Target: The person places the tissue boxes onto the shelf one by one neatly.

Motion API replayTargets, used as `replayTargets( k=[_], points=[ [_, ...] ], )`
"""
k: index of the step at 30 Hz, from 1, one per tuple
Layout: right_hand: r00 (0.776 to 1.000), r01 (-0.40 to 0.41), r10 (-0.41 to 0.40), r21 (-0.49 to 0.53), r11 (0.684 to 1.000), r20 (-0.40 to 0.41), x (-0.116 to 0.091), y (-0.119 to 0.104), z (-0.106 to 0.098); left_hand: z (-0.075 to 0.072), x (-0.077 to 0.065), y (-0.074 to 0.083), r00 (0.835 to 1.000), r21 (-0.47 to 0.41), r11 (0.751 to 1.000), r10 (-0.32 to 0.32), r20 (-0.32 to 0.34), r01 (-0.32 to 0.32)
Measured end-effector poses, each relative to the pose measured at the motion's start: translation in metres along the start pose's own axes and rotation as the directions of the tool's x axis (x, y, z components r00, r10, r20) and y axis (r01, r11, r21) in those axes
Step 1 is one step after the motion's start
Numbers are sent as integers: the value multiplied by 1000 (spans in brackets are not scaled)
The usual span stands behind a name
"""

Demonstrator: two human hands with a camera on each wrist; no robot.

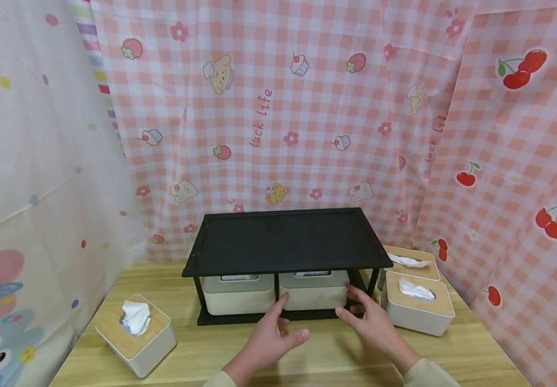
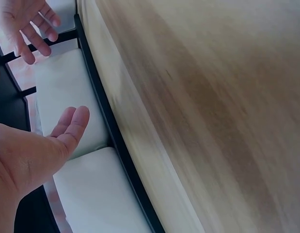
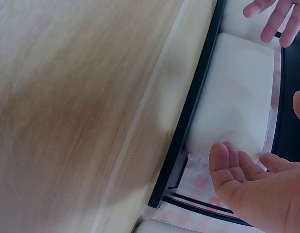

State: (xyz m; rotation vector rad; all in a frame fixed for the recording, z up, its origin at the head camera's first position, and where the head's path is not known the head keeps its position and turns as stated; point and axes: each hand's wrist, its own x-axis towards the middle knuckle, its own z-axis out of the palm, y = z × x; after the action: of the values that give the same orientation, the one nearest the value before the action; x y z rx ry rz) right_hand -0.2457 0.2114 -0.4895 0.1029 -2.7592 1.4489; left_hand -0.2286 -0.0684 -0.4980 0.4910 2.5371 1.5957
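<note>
A black two-level shelf (image 1: 288, 239) stands on the table with two pale tissue boxes on its lower level, the left box (image 1: 238, 302) and the right box (image 1: 313, 296). My left hand (image 1: 268, 338) is before the right box's left front corner, index finger extended and thumb apart. At that box's right end is my right hand (image 1: 374, 327), its fingers slightly bent. Both wrist views show the right box's pale front (image 2: 67, 92) between the hands (image 3: 259, 189). Neither hand grips it; whether fingertips touch it I cannot tell.
A wood-topped tissue box (image 1: 138, 336) sits angled on the table's left. Right of the shelf are two more, a front box (image 1: 418, 306) and a rear box (image 1: 416, 260). Patterned curtains (image 1: 283, 107) hang around the wooden table (image 1: 322, 357).
</note>
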Motion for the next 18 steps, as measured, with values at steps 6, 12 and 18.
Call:
replayTargets(
  k=[6, 12, 18],
  points=[
    [1000, 11, -11, 1, 1000, -5, -3, 0, 0, -3, -5, -1, 1000, 2, 1000, 17, 25, -17],
    [1000, 20, -20, 3, 1000, -9, -5, 0, 0, -10, -11, 1, 998, 8, 1000, -5, 69, 5],
    [1000, 17, -17, 3, 1000, 0, -7, 0, 0, -15, -18, -1, 996, 5, 1000, -8, 91, 8]
  ],
)
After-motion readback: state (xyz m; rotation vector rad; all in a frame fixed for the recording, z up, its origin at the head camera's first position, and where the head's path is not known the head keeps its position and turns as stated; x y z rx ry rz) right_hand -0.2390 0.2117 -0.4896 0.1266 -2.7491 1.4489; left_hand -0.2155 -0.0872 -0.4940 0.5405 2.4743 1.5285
